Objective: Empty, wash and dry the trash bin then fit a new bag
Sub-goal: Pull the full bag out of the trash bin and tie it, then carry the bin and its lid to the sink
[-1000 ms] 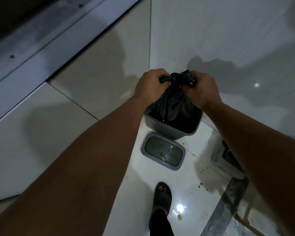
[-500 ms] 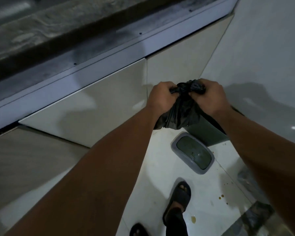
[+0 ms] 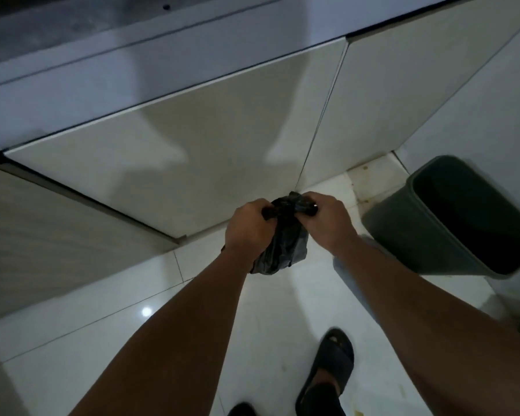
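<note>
You hold one black trash bag (image 3: 282, 238) up in the air with your two hands. Your left hand (image 3: 248, 229) is curled tight around the bunched top of the bag on one side. Your right hand (image 3: 327, 220) is curled tight around the top on the other side. The bag hangs down between your wrists, above the white floor (image 3: 267, 310).

One green trash bin (image 3: 418, 232) stands on the floor to your right, apart from the bag. It is open on top and looks dark inside.

Two cabinet doors (image 3: 192, 139) are in front of you. One dark sandal (image 3: 332, 364) shows clearly on your foot below.
</note>
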Tool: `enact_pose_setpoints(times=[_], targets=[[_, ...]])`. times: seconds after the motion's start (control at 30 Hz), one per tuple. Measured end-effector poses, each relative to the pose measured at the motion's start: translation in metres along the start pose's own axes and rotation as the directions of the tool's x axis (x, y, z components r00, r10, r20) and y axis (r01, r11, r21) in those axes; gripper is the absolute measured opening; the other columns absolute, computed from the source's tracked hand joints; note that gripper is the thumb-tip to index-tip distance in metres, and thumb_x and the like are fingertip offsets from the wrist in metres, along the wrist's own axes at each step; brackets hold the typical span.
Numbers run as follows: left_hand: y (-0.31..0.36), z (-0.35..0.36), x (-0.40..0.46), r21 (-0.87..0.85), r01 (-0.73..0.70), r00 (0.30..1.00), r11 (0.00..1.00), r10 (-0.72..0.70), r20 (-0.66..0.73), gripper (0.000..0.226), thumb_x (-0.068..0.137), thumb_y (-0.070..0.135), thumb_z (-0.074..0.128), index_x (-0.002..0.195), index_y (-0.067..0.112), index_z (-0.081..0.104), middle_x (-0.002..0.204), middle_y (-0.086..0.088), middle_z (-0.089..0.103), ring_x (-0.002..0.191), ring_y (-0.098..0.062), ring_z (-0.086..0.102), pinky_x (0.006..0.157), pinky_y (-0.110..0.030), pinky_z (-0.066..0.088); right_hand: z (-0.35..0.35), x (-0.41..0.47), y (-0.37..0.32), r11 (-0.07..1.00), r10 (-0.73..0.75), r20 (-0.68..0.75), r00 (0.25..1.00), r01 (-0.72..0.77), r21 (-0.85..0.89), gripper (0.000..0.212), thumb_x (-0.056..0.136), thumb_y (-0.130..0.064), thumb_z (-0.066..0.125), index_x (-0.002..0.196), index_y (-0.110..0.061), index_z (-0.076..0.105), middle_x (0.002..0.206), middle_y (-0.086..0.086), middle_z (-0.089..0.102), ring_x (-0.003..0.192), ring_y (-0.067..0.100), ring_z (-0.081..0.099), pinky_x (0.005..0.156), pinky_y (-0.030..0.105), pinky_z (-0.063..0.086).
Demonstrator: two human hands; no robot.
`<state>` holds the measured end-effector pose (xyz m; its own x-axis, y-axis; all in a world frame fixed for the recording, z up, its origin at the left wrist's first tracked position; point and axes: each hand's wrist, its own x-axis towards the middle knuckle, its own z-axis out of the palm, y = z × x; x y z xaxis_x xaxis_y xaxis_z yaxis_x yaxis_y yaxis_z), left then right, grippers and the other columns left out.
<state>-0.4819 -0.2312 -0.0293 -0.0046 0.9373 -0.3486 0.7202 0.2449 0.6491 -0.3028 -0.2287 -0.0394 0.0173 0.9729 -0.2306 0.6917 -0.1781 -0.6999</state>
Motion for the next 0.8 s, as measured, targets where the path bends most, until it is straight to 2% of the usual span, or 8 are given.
enact_pose_setpoints(times=[0.13,0.23,0.33,0.4,0.5,0.57,0.67,0.8], targets=[[-0.049,0.031,0.022,-0.011,0.109,0.993,0.994,-0.109,-0.050,0.018,0.091,0.025,0.058,0.103,0.027,0.072,0.090,0.000,0.073,0.084,-0.026,0.068,0.077,-0.044,0.060,0.051,0.023,0.026,1.000,-0.019,0.034,0.999,0.018,0.020,0.025,0.090,-0.018,0.073,0.116,-0.019,0.076,0.114,0.005,0.074,0.104,0.025,0.068,0.094,0.035,0.054],[-0.070,0.047,0.035,-0.023,0.164,0.983,0.986,-0.165,-0.083,0.021,0.090,0.022,0.060,0.105,0.031,0.072,0.098,0.001,0.075,0.088,-0.025,0.069,0.079,-0.043,0.060,0.074,0.040,0.043,1.000,0.014,0.035,0.999,-0.014,0.000,0.015,0.091,-0.018,0.070,0.106,-0.017,0.076,0.105,0.006,0.073,0.094,0.026,0.068,0.085,0.036,0.055],[-0.084,0.060,0.049,-0.027,0.198,0.974,0.980,-0.200,-0.107,0.020,0.091,0.019,0.061,0.103,0.030,0.072,0.098,0.001,0.075,0.087,-0.024,0.069,0.078,-0.043,0.061,0.087,0.053,0.057,0.999,0.037,0.055,0.998,-0.036,-0.020,0.012,0.093,-0.019,0.069,0.100,-0.014,0.077,0.097,0.006,0.074,0.083,0.021,0.064,0.073,0.025,0.043],[-0.089,0.066,0.055,-0.015,0.220,0.969,0.975,-0.220,-0.109,0.018,0.092,0.020,0.060,0.102,0.030,0.071,0.096,0.001,0.074,0.084,-0.024,0.069,0.076,-0.043,0.061,0.092,0.055,0.063,0.999,0.047,0.061,0.997,-0.046,-0.007,0.012,0.094,-0.019,0.069,0.099,-0.012,0.077,0.093,0.007,0.075,0.077,0.018,0.060,0.071,0.022,0.039],[-0.091,0.069,0.059,0.032,0.245,0.965,0.969,-0.240,-0.100,0.018,0.091,0.025,0.060,0.105,0.032,0.068,0.098,0.002,0.072,0.086,-0.024,0.067,0.077,-0.044,0.060,0.096,0.054,0.066,0.997,0.068,0.088,0.994,-0.069,0.017,0.012,0.093,-0.017,0.069,0.101,-0.012,0.075,0.094,0.007,0.074,0.085,0.025,0.066,0.073,0.025,0.043],[-0.090,0.070,0.057,0.067,0.251,0.966,0.966,-0.246,-0.081,0.025,0.089,0.025,0.061,0.113,0.032,0.066,0.107,0.001,0.071,0.092,-0.026,0.066,0.079,-0.043,0.060,0.094,0.050,0.065,0.996,0.068,0.141,0.988,-0.075,0.042,0.020,0.089,-0.015,0.069,0.109,-0.014,0.073,0.100,0.005,0.075,0.092,0.025,0.068,0.078,0.026,0.048],[-0.083,0.069,0.050,0.155,0.183,0.982,0.971,-0.173,-0.076,0.042,0.087,0.027,0.064,0.129,0.029,0.060,0.123,-0.001,0.064,0.107,-0.028,0.062,0.084,-0.045,0.057,0.081,0.041,0.059,0.993,0.054,0.216,0.975,-0.074,0.089,0.046,0.087,-0.015,0.071,0.132,-0.020,0.063,0.118,0.002,0.071,0.104,0.020,0.066,0.086,0.022,0.046],[-0.051,0.059,0.039,0.318,0.106,0.993,0.942,-0.085,-0.079,0.051,0.087,0.027,0.062,0.137,0.023,0.055,0.128,-0.007,0.061,0.115,-0.034,0.056,0.095,-0.050,0.049,0.041,0.026,0.054,0.980,0.127,0.208,0.970,-0.155,0.124,0.063,0.089,-0.022,0.073,0.147,-0.030,0.051,0.135,0.000,0.058,0.107,0.012,0.057,0.089,0.022,0.042]])
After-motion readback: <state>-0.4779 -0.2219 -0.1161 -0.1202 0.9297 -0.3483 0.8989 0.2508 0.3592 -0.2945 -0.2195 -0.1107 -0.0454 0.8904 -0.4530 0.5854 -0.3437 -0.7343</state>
